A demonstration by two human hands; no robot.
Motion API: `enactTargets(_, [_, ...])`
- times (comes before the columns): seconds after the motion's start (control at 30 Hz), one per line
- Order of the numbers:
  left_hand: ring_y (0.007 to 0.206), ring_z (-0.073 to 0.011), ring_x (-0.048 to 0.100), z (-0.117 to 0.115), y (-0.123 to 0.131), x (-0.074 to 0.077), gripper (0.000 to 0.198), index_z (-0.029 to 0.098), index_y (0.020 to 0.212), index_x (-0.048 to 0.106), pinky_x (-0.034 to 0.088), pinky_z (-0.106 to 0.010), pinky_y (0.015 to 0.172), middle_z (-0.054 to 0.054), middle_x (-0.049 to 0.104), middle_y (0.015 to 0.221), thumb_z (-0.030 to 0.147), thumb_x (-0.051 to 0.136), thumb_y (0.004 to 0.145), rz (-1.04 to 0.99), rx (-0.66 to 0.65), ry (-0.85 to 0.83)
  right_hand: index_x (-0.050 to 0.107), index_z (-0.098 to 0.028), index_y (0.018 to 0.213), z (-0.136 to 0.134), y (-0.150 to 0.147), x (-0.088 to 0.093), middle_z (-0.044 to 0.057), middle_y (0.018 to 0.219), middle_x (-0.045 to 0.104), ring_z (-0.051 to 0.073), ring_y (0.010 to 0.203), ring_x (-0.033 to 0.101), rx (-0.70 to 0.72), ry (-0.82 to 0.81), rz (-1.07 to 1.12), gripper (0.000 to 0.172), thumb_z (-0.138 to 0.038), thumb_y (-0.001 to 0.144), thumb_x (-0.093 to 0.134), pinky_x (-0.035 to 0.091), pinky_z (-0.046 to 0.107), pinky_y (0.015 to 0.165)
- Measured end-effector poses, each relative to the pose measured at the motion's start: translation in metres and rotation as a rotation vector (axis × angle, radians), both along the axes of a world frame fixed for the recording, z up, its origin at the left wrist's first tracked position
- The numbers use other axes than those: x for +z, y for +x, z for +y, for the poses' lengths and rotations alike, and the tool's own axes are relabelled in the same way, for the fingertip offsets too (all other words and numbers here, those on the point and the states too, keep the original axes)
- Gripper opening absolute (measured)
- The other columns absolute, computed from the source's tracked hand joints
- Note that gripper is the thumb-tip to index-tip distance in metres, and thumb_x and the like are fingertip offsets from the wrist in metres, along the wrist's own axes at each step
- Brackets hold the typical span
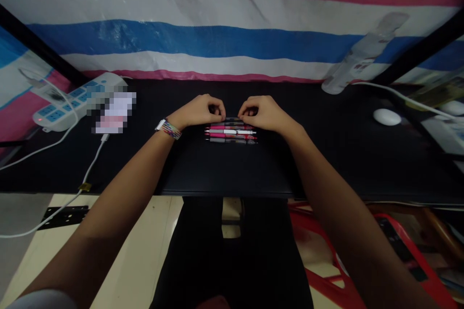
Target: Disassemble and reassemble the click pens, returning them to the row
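At far left, a white power strip point(60, 108) with blue socket faces stands on the black surface point(224, 169), beside a smartphone point(114, 112) joined to a charging cable point(94, 160). Next, the left hand point(203, 110), a woven watch band point(171, 129) at its wrist, bends thumb and forefinger narrowly together at the left end of the farthest pen point(233, 120). Between the hands and just nearer the body lies a row of pens point(228, 132), roughly parallel, including a white one with pink parts and, nearest, a grey, clear-looking one point(232, 141). The right hand point(263, 112) mirrors the left, fingertips drawn in at the farthest pen's right end; whether either hand pinches or merely touches cannot be told. Judged by this arrangement, the side-by-side placing is largely done; the farthest pen, not yet free of the fingers, remains to be settled, and the ends are not quite flush. At right stand a clear plastic bottle point(348, 65) and, nearer, a white oval object point(387, 117), probably a mouse.
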State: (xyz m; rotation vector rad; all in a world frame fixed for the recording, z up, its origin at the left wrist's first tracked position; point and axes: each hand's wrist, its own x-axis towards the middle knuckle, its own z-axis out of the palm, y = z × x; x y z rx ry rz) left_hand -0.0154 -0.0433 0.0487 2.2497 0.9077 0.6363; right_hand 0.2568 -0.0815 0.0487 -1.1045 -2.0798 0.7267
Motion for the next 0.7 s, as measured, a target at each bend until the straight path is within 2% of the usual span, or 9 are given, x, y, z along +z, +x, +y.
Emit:
enactTargets(0.17, [0.076,-0.0208,0.071,-0.0013,0.0026,0.0006,0.016,0.025,0.085,0.091,0.053,-0.03,0.072,-0.005,0.083,0.081,0.032,0.077,0.087,-0.01,0.015,-0.025,0.09,-0.023,0.079,-0.0001,-0.0003,0.0022,0.004,0.084,0.077,0.019,0.071,0.066,-0.001,-0.013,-0.03,0.02,-0.007,0.077,0.078,0.051,0.037,0.074])
enactTargets(0.4, [0.081,-0.0214,0.074,-0.0001,0.003,-0.0029,0.022,0.025,0.086,0.091,0.053,-0.031,0.077,-0.005,0.085,0.086,0.038,0.074,0.091,-0.027,0.024,-0.024,0.089,-0.023,0.079,-0.002,-0.0008,0.004,0.005,0.084,0.077,0.019,0.073,0.067,0.001,-0.046,-0.011,0.022,-0.004,0.077,0.077,0.052,0.037,0.075])
enactTargets(0.7, [0.078,-0.0205,0.074,0.0006,0.0036,-0.0066,0.017,0.024,0.083,0.089,0.053,-0.031,0.076,-0.005,0.084,0.083,0.034,0.076,0.089,-0.069,0.056,-0.052,0.088,-0.024,0.081,-0.002,0.0008,-0.0007,0.005,0.086,0.079,0.019,0.073,0.069,0.019,-0.006,-0.024,0.019,-0.01,0.079,0.075,0.053,0.036,0.074])
